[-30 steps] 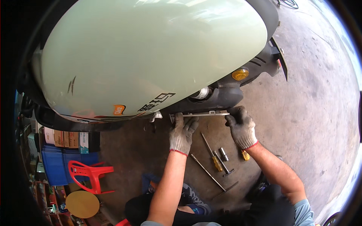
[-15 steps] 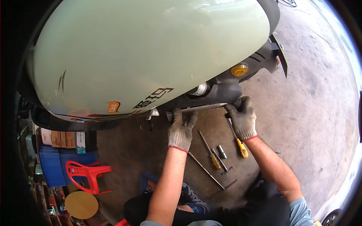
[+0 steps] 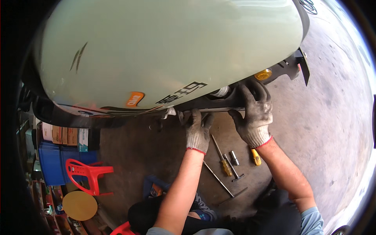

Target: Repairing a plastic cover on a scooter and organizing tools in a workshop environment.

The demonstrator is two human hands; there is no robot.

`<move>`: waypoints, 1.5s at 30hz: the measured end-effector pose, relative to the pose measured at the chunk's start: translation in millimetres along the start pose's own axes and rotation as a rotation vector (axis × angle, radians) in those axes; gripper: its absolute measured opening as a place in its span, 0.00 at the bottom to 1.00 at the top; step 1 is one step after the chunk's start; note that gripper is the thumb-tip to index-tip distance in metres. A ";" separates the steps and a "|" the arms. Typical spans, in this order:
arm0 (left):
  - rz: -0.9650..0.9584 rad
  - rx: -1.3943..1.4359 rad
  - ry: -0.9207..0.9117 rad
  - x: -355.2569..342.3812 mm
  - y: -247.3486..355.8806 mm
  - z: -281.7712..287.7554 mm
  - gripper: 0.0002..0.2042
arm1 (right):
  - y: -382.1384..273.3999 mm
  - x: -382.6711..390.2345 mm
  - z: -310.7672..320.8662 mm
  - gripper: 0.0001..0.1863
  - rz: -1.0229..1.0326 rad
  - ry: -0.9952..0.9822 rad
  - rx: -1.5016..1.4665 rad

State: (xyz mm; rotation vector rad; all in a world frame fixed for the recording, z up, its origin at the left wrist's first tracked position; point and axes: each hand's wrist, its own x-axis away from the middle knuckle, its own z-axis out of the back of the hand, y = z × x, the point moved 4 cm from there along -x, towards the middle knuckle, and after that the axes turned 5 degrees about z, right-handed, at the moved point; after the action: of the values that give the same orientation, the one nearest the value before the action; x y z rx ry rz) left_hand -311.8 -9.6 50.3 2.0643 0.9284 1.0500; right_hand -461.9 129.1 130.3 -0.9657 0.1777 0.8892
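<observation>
Head view, centre: a slim metal strip (image 3: pixel 224 109) runs along black trim (image 3: pixel 232 98), its left end grasped by the left hand (image 3: pixel 198 128). The right hand (image 3: pixel 255 117) spreads over the trim; whether it grips, I cannot tell. Pale-green bodywork (image 3: pixel 168 55) fills the top.

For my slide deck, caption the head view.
Gloved left hand at a narrow strip, right hand spread beside dark trim along a pale green panel, tools on the floor.
</observation>
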 end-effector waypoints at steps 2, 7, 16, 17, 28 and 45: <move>-0.022 0.019 -0.023 -2.5 -3.2 0.1 0.22 | -1.6 -4.2 -1.6 0.39 -0.054 -0.042 0.064; -0.056 0.028 -0.133 -6.9 -12.6 2.9 0.21 | -1.4 -8.0 -5.4 0.39 -0.011 -0.073 0.143; -0.001 0.023 -0.035 -24.0 -31.3 13.4 0.16 | 4.6 -5.7 -14.7 0.39 0.014 -0.100 0.179; 0.027 -0.001 -0.036 -23.9 -33.0 12.8 0.16 | 4.2 -7.8 -13.4 0.40 0.042 -0.085 0.181; 0.048 0.150 -0.143 -32.4 -10.5 15.9 0.18 | 21.4 -3.7 -3.0 0.42 0.041 -0.145 0.078; -0.220 -1.607 0.920 -72.2 77.5 217.0 0.42 | 27.0 14.1 -2.5 0.41 0.129 -0.072 -0.006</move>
State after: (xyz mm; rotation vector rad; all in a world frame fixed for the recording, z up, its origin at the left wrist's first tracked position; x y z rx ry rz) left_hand -135.3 -157.4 -22.4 0.1290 0.3080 1.7462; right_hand -471.7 142.2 104.6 -0.9342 0.1769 1.0421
